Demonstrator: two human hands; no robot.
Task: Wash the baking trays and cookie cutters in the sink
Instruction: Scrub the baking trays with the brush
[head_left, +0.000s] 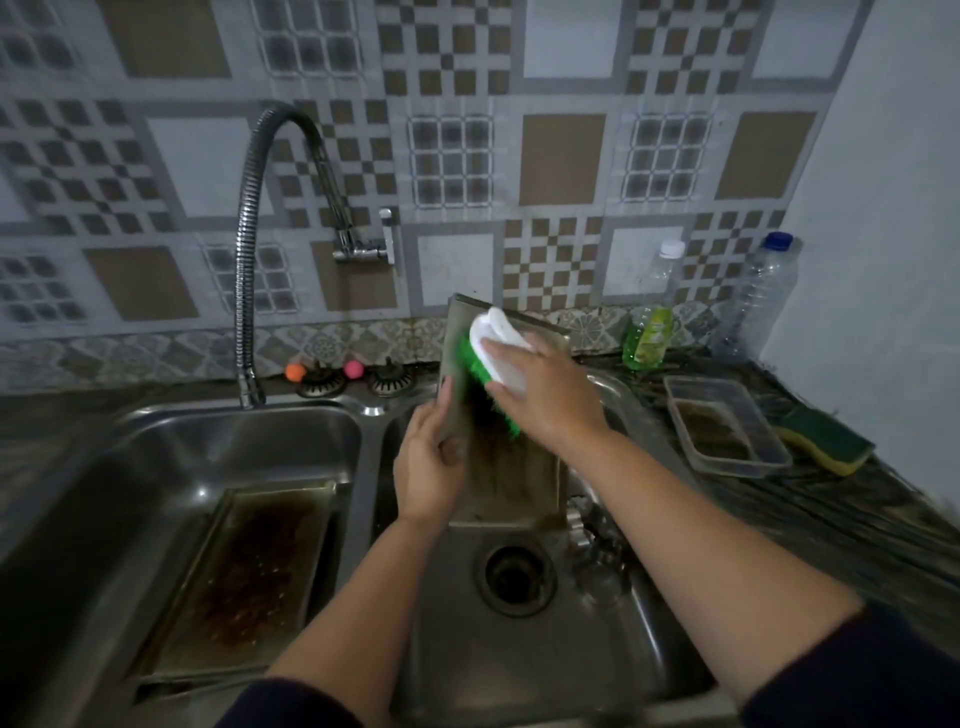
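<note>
A stained metal baking tray (511, 483) stands tilted on end in the right basin of the double sink (371, 467). My left hand (428, 467) grips its left edge. My right hand (545, 400) holds a white scrub brush with green bristles (496, 358) pressed against the tray's upper face. A second tray (244, 577) with dark burnt residue lies flat in the left basin. Small metal cookie cutters (592, 540) lie in the right basin beside the drain (514, 574); their shapes are unclear.
A flexible steel tap (244, 291) arches over the left basin. On the right counter sit a clear plastic container (727, 426), a green-yellow sponge (826, 439), a bottle of green dish soap (649, 332) and a plastic bottle (758, 296). Two drain strainers (358, 382) rest behind the sink.
</note>
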